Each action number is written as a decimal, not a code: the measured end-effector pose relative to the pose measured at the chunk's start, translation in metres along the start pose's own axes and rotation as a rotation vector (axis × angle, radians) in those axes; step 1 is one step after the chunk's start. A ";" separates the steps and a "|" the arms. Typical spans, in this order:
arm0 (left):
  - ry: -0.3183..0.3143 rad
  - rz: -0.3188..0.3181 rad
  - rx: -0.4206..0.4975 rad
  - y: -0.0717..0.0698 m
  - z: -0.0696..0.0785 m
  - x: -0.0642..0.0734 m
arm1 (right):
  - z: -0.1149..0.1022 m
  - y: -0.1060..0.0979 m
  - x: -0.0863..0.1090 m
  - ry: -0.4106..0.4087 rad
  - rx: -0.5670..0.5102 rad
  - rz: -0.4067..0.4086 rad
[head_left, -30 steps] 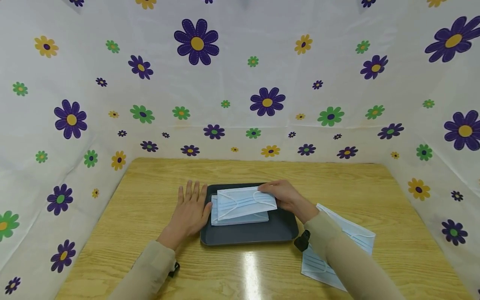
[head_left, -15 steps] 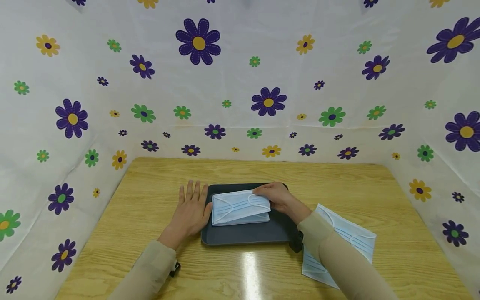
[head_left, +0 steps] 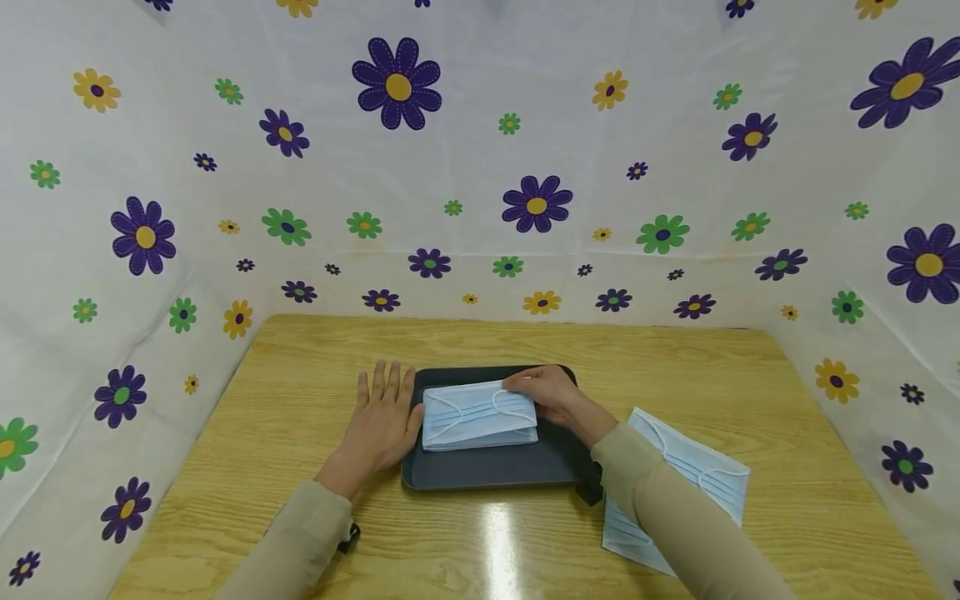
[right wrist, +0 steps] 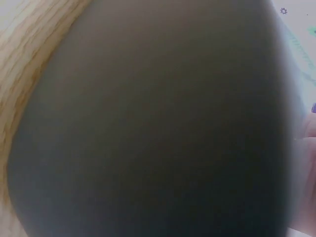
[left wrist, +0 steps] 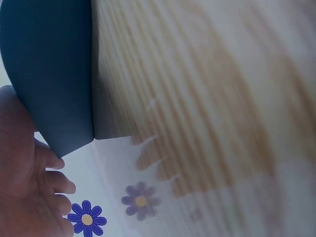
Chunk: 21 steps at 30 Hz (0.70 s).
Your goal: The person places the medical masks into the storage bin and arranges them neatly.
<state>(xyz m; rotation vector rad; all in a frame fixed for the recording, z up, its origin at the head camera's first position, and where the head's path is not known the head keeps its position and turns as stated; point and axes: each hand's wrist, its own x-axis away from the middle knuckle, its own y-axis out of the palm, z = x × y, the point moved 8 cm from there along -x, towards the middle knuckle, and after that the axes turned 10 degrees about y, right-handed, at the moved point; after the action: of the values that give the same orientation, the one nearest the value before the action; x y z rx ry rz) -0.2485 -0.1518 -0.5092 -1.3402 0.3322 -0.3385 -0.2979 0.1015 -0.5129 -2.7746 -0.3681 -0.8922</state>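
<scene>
Left hand (head_left: 377, 429), fingers (head_left: 378, 383) straight; right hand (head_left: 557, 395) pinching; both forearms (head_left: 281, 542) angled inward

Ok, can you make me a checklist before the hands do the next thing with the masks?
1. Left hand at the tray's left edge: ok, fingers straight.
2. Right hand holding the upper mask: ok, pinched near its far right corner.
3. Upper mask lined up with the lower mask: not ok, it slants, and the lower one shows at the near right.
4. Stack inside the tray: ok.
5. Masks on the table uncovered: not ok, the right sleeve hides part of them.
6. Number of masks in the stack: cannot tell.
</scene>
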 end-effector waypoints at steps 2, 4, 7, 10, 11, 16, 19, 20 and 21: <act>0.001 0.004 -0.003 0.000 0.000 0.000 | -0.001 -0.001 0.000 -0.004 0.009 0.014; 0.003 0.007 -0.002 -0.001 0.000 0.000 | -0.002 -0.002 0.000 -0.014 0.040 0.043; 0.007 0.014 -0.004 -0.002 0.001 0.000 | -0.003 -0.005 0.001 -0.021 0.087 0.094; 0.012 0.016 -0.003 -0.002 0.001 0.000 | -0.004 -0.009 0.003 -0.015 0.119 0.134; 0.013 0.017 -0.004 -0.002 0.001 0.000 | -0.005 -0.009 0.004 -0.017 0.122 0.136; 0.014 0.021 -0.009 -0.003 0.001 0.000 | -0.011 -0.016 0.013 -0.035 0.167 0.156; 0.012 0.021 -0.006 -0.003 0.001 0.001 | -0.013 -0.023 0.017 -0.043 0.175 0.166; 0.011 0.020 -0.005 -0.003 0.001 0.001 | -0.013 -0.025 0.018 -0.045 0.164 0.163; 0.010 0.019 -0.004 -0.003 0.001 0.001 | -0.013 -0.027 0.019 -0.047 0.148 0.157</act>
<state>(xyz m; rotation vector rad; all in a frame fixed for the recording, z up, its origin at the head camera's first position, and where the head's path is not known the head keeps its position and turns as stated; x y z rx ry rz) -0.2472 -0.1517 -0.5062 -1.3393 0.3540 -0.3284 -0.2980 0.1267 -0.4882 -2.6491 -0.2109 -0.7339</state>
